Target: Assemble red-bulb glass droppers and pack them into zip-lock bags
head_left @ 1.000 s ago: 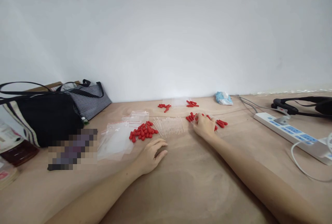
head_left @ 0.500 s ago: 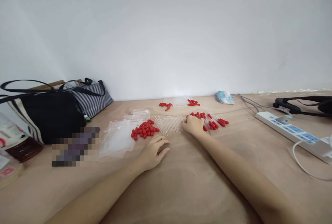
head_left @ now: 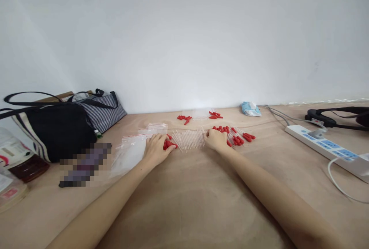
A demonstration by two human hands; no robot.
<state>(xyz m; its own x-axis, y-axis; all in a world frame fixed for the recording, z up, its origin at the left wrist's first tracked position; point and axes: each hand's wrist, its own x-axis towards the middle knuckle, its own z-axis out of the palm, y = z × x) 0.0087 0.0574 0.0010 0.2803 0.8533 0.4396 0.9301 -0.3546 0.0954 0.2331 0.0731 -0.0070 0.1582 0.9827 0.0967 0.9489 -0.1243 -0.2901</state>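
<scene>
My left hand lies over a pile of red rubber dropper bulbs, its thumb apart from the fingers. It covers most of that pile. At the right end of a row of thin clear dropper tubes, my right hand is closed, fingertips pinched around a tube that sticks up slightly. Just right of this hand, droppers fitted with red bulbs lie in a loose heap.
Clear zip bags lie left of the bulbs. Farther back, more red-bulbed droppers rest beside the wall. A power strip and a blue tissue pack are on the right; a black bag and a bottle stand left.
My left hand has moved forward and left from the bare tabletop onto the red bulbs. My right hand stays at the end of the tube row.
</scene>
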